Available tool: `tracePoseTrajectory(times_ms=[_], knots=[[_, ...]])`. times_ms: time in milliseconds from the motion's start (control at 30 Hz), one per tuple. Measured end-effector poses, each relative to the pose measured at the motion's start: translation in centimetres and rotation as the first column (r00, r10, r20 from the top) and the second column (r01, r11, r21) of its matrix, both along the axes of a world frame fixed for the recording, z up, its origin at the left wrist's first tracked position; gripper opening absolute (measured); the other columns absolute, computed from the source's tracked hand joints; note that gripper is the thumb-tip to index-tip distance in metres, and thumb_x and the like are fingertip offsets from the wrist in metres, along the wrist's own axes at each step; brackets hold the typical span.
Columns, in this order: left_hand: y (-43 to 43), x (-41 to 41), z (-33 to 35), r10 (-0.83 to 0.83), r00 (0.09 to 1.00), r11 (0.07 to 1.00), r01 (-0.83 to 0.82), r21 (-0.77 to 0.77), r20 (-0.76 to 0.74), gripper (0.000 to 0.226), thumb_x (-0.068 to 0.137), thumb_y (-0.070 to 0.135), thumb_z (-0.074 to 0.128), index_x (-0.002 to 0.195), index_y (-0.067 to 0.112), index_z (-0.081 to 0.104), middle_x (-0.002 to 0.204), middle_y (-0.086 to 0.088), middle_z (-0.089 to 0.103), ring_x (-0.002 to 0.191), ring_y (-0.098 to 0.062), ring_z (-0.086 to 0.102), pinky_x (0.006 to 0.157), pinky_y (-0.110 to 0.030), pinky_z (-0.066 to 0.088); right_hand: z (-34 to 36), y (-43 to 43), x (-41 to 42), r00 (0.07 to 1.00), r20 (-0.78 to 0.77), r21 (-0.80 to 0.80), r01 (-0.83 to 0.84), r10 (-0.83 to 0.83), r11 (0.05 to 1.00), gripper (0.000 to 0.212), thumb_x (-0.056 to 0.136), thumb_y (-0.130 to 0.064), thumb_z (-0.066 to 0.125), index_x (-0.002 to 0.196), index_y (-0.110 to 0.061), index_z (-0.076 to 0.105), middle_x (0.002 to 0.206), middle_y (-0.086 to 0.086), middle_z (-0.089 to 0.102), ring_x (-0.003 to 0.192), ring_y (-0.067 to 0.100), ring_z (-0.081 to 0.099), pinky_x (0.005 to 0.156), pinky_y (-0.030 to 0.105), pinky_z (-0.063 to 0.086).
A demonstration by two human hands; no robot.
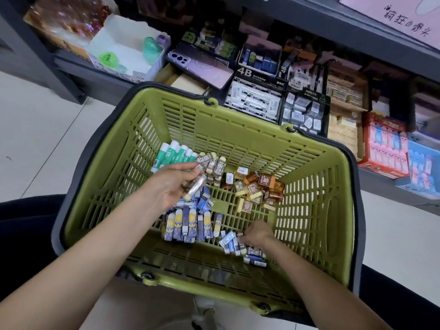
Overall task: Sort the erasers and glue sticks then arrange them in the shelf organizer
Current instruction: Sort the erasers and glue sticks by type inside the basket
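Gripping brown-sleeved erasers, left hand hovers mid green plastic basket; right hand pinches blue-white erasers near-right.

Pale tiled floor is spreading out on the left and right, catching soft, even light, with thin grout lines running across it. A dark grey metal shelf is standing along the far side, its upright post rising at far left and an upper board casting shade over the goods beneath. A white carton is sitting open at far left, a lilac phone is lying just right of it, and a red box and a blue box are crowding the right end. A pink sheet with dark lettering is showing top right.
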State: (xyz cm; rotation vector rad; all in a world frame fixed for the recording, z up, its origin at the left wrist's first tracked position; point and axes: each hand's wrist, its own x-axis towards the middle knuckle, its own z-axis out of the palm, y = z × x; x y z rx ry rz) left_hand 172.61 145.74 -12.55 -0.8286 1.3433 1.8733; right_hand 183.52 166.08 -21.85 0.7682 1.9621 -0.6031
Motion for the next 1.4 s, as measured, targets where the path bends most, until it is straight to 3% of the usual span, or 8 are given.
tracePoseTrajectory(times_ms=[167,333,467,667,867,1067,1200,1400], knots=[[-2.3,-1.4,0.4,0.146,0.989,0.989,-0.146,-0.009,-0.024,0.021,0.089,-0.008,0.050,0.100,0.005,0.062,0.104,-0.013,0.062,0.078,-0.019,0.062,0.053,-0.026,0.055,1.4,0.4,-1.2,0.938,-0.075,-0.108,0.331,-0.339,0.938,0.023,0.084,-0.012,0.069,0.102,-0.007,0.057,0.079,0.003,0.058,0.053,0.007,0.047,0.049,0.017,0.043],[-3.0,-2.5,0.3,0.194,0.981,0.981,-0.194,-0.010,-0.027,0.033,0.092,-0.006,0.048,0.122,0.005,0.056,0.092,-0.010,0.062,0.076,-0.016,0.059,0.044,-0.022,0.053,4.7,-1.3,-6.3,0.683,-0.219,-0.489,0.541,-0.697,0.684,0.016,0.081,-0.012,0.070,0.095,-0.008,0.063,0.076,0.005,0.066,0.058,0.010,0.054,0.053,0.018,0.047],[-2.7,-3.0,0.0,0.199,0.980,0.980,-0.199,-0.026,-0.023,0.032,0.092,-0.007,0.048,0.121,0.005,0.056,0.096,-0.010,0.062,0.075,-0.017,0.059,0.051,-0.026,0.055,4.4,-3.7,-11.0,0.616,-0.300,-0.488,0.558,-0.729,0.672,0.020,0.082,-0.013,0.072,0.099,-0.003,0.066,0.086,0.004,0.067,0.063,0.011,0.053,0.050,0.019,0.045],[-2.3,-3.1,-0.6,0.208,0.978,0.978,-0.208,-0.015,0.010,0.027,0.091,-0.007,0.050,0.113,0.005,0.059,0.102,-0.016,0.061,0.075,-0.021,0.060,0.052,-0.028,0.056,1.9,-4.7,-13.3,0.594,-0.390,-0.415,0.569,-0.704,0.710,0.015,0.084,-0.010,0.070,0.098,-0.004,0.069,0.110,0.010,0.068,0.093,0.019,0.059,0.089,0.030,0.047],[-2.0,-3.2,-1.1,0.192,0.981,0.981,-0.193,0.001,0.030,0.020,0.090,-0.007,0.052,0.099,0.008,0.061,0.096,-0.013,0.064,0.076,-0.019,0.061,0.061,-0.030,0.053,4.0,-5.5,-12.0,0.588,-0.541,-0.376,0.471,-0.602,0.798,0.010,0.089,-0.016,0.064,0.088,-0.008,0.070,0.090,0.001,0.070,0.089,0.016,0.063,0.086,0.029,0.049],[-1.0,-2.6,-1.5,0.216,0.976,0.976,-0.215,0.025,-0.039,0.020,0.088,-0.008,0.054,0.093,0.009,0.063,0.078,-0.010,0.065,0.059,-0.016,0.063,0.046,-0.022,0.052,8.9,-8.7,-8.1,0.808,-0.321,-0.650,0.191,-0.494,0.735,0.017,0.083,-0.034,0.070,0.079,-0.017,0.071,0.072,0.001,0.071,0.061,0.007,0.062,0.052,0.018,0.049],[-0.4,-2.2,-1.8,0.186,0.976,0.982,-0.189,-0.017,-0.117,0.022,0.087,-0.009,0.055,0.099,0.007,0.063,0.075,-0.008,0.061,0.059,-0.015,0.059,0.044,-0.020,0.046,8.9,-10.2,-7.6,0.730,-0.388,-0.656,0.210,-0.563,0.725,0.014,0.084,-0.015,0.070,0.071,-0.010,0.070,0.062,0.003,0.064,0.052,0.005,0.056,0.048,0.017,0.045],[-0.2,-2.1,-2.5,0.186,0.978,0.980,-0.192,-0.058,-0.091,0.018,0.086,-0.001,0.061,0.102,0.007,0.062,0.086,-0.007,0.067,0.074,-0.015,0.062,0.068,-0.026,0.053,7.8,-8.2,-7.8,0.628,-0.407,-0.570,0.394,-0.664,0.721,0.014,0.088,-0.009,0.062,0.078,-0.014,0.069,0.068,-0.001,0.065,0.054,0.006,0.056,0.050,0.015,0.043]])
